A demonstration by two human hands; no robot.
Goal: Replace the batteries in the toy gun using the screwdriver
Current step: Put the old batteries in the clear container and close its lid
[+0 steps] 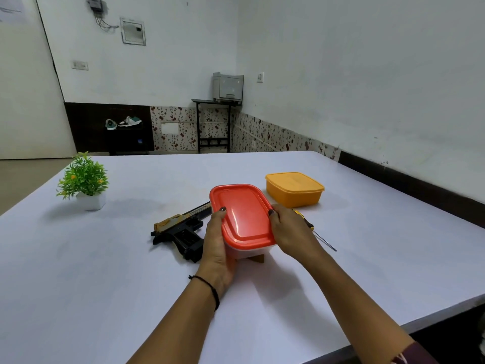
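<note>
A clear box with a red lid point(242, 214) is held just above the white table, tilted toward me. My left hand point(216, 245) grips its left side with the thumb on the lid's rim. My right hand point(291, 231) grips its right side the same way. The black and gold toy gun point(181, 229) lies on the table just left of the box. A screwdriver point(319, 235) with a yellow and black handle lies to the right, its handle partly hidden behind my right hand. The box's contents cannot be seen.
A closed yellow-orange container point(295, 189) stands behind the red-lidded box to the right. A small potted plant point(84, 181) stands at the far left of the table point(131, 285). The table's near edge runs diagonally at the lower right.
</note>
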